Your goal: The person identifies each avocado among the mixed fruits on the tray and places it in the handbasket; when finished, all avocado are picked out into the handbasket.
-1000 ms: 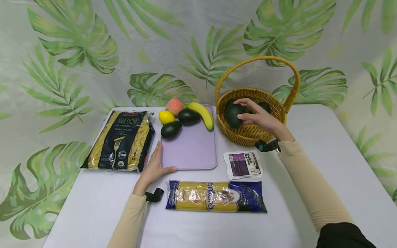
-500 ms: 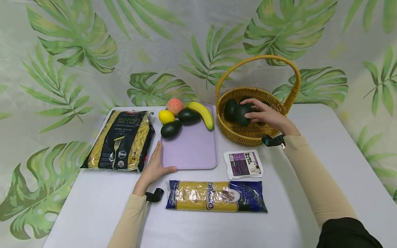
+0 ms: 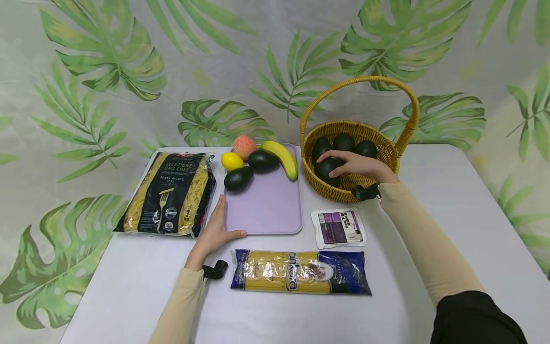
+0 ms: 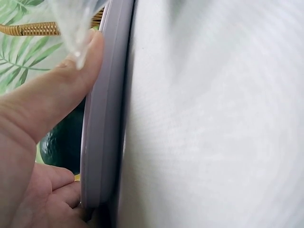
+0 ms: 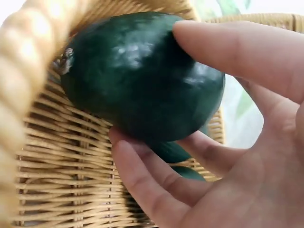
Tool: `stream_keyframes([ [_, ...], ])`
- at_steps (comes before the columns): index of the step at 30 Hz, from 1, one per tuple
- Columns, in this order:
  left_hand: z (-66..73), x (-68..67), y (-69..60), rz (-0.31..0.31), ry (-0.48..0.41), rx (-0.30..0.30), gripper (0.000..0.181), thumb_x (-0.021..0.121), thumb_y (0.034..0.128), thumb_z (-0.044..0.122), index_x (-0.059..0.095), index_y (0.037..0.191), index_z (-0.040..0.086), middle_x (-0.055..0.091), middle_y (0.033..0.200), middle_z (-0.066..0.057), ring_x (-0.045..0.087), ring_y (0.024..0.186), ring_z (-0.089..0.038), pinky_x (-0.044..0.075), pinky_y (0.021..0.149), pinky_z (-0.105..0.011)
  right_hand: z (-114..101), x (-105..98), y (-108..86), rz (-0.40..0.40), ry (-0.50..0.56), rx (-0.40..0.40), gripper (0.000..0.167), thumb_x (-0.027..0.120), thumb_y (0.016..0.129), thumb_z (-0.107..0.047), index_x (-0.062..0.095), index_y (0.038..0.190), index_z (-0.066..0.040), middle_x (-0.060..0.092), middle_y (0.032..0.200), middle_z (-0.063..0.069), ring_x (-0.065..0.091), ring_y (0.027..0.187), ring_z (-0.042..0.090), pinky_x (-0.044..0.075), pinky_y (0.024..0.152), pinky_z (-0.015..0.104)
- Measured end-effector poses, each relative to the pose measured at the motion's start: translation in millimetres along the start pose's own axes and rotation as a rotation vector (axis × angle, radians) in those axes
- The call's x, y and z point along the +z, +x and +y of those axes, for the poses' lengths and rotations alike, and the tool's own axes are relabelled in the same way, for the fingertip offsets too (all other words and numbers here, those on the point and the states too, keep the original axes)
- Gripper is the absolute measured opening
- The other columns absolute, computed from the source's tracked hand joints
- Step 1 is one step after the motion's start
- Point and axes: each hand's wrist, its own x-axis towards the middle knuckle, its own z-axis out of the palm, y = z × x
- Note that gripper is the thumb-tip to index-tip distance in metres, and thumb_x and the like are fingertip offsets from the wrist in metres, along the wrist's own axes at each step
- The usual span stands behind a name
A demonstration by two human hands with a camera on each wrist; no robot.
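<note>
My right hand is inside the wicker basket, holding a dark green avocado between thumb and curled fingers. The right wrist view shows that avocado up close, with thumb on one side and fingertips on the other. Three other avocados lie around it in the basket. My left hand rests at the near left corner of the lilac tray, thumb along the near edge, straight fingers along the left side. On the tray are two avocados, a lemon, a peach and a banana.
A large bag of penne lies left of the tray. A spaghetti pack lies in front, and a small white-and-purple packet sits below the basket. The basket's tall handle arches over its opening. A leaf-patterned cloth hangs behind.
My right hand moved the avocado right across the basket, then back left and lower towards its near left side. The left hand and tray stayed put.
</note>
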Motion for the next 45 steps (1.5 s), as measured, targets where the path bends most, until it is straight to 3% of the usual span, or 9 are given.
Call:
stream_keyframes([
  [4, 0.1, 0.6, -0.2, -0.002, -0.002, -0.008, 0.121, 0.083, 0.0736, 0.03, -0.005, 0.149, -0.006, -0.007, 0.156, -0.024, -0.001, 0.143, -0.037, 0.005, 0.115, -0.048, 0.6, 1.7, 1.0, -0.035, -0.063, 0.021, 0.051, 0.059, 0.092, -0.003, 0.046, 0.141, -0.009, 0.026, 0.152, 0.016, 0.025, 0.136, 0.034, 0.031, 0.104, 0.053],
  [8, 0.5, 0.8, -0.3, -0.005, -0.002, -0.015, 0.121, 0.083, 0.0734, 0.03, -0.004, 0.149, -0.006, -0.008, 0.156, -0.023, -0.002, 0.143, -0.036, 0.005, 0.115, -0.047, 4.7, 2.2, -5.4, -0.006, -0.004, 0.036, 0.052, 0.057, 0.094, -0.005, 0.042, 0.143, -0.009, 0.023, 0.153, 0.017, 0.022, 0.138, 0.037, 0.032, 0.105, 0.055],
  [14, 1.3, 0.2, -0.6, 0.003, -0.005, -0.009, 0.12, 0.083, 0.0737, 0.03, -0.003, 0.149, -0.007, -0.007, 0.156, -0.024, -0.001, 0.143, -0.037, 0.005, 0.115, -0.049, 8.5, 1.9, -20.7, 0.092, 0.088, -0.01, 0.05, 0.055, 0.097, -0.009, 0.037, 0.144, -0.004, 0.029, 0.148, 0.025, 0.034, 0.132, 0.041, 0.037, 0.102, 0.056],
  [20, 0.1, 0.3, -1.2, 0.006, -0.001, -0.012, 0.12, 0.083, 0.0736, 0.03, -0.003, 0.15, -0.006, -0.006, 0.156, -0.024, -0.001, 0.143, -0.037, 0.005, 0.115, -0.049, 8.8, 5.2, -28.7, 0.207, 0.145, -0.07, 0.049, 0.055, 0.097, -0.01, 0.039, 0.142, 0.0, 0.039, 0.142, 0.024, 0.047, 0.122, 0.039, 0.041, 0.098, 0.055],
  [26, -0.8, 0.6, -1.5, 0.004, 0.003, -0.013, 0.121, 0.083, 0.0734, 0.03, -0.003, 0.149, -0.007, -0.006, 0.156, -0.024, -0.001, 0.143, -0.037, 0.005, 0.115, -0.048, -4.2, 16.8, -28.4, 0.231, 0.195, -0.134, 0.049, 0.055, 0.097, -0.011, 0.039, 0.142, -0.001, 0.043, 0.14, 0.022, 0.055, 0.113, 0.037, 0.045, 0.097, 0.052],
  [34, 0.2, 0.4, -1.2, 0.004, 0.001, -0.014, 0.121, 0.083, 0.0737, 0.03, -0.004, 0.15, -0.006, -0.007, 0.156, -0.023, -0.001, 0.143, -0.036, 0.005, 0.115, -0.047, -37.6, 46.5, -9.7, 0.13, 0.231, -0.244, 0.051, 0.056, 0.097, -0.015, 0.037, 0.144, -0.006, 0.042, 0.141, 0.018, 0.058, 0.109, 0.035, 0.049, 0.093, 0.047],
  [45, 0.7, 0.5, -0.3, 0.009, -0.004, -0.005, 0.12, 0.083, 0.0738, 0.029, -0.003, 0.149, -0.007, -0.006, 0.156, -0.024, 0.0, 0.143, -0.037, 0.005, 0.115, -0.049, -63.0, 92.2, 48.2, 0.018, 0.244, -0.284, 0.054, 0.054, 0.098, -0.015, 0.032, 0.148, -0.012, 0.033, 0.147, 0.014, 0.058, 0.11, 0.037, 0.051, 0.089, 0.046],
])
